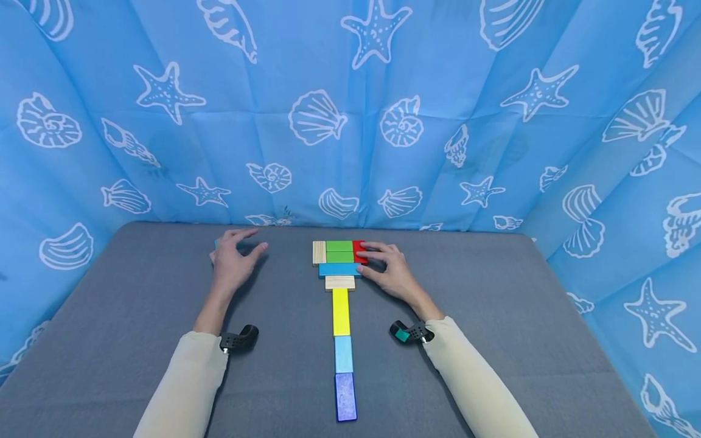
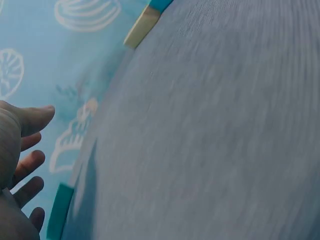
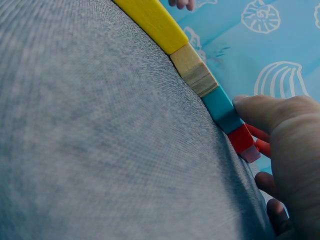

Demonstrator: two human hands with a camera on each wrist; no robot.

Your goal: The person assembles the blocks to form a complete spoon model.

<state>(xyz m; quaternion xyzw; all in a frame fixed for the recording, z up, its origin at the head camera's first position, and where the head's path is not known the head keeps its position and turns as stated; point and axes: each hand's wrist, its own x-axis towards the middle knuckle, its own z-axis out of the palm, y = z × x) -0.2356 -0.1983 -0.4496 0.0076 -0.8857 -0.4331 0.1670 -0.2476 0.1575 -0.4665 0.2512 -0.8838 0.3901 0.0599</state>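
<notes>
Flat wooden blocks form a line with a wider top on the grey table. At its top right lies a red block (image 1: 358, 251), touched by the fingers of my right hand (image 1: 391, 274). That thumb rests at the right end of a blue block (image 1: 336, 270), just below the red one. Two green blocks (image 1: 339, 251) and a plain wood block (image 1: 319, 253) sit left of the red one. Far left, my left hand (image 1: 232, 264) hovers with fingers spread and nothing in its grasp. Beside it is a teal block (image 2: 61, 212), mostly hidden by the hand in the head view.
Below the blue block run a plain wood block (image 1: 340, 283), a yellow block (image 1: 341, 312), a light blue block (image 1: 344, 354) and a purple-blue block (image 1: 345, 397). A blue seashell curtain (image 1: 350, 152) hangs behind the grey table (image 1: 285, 365).
</notes>
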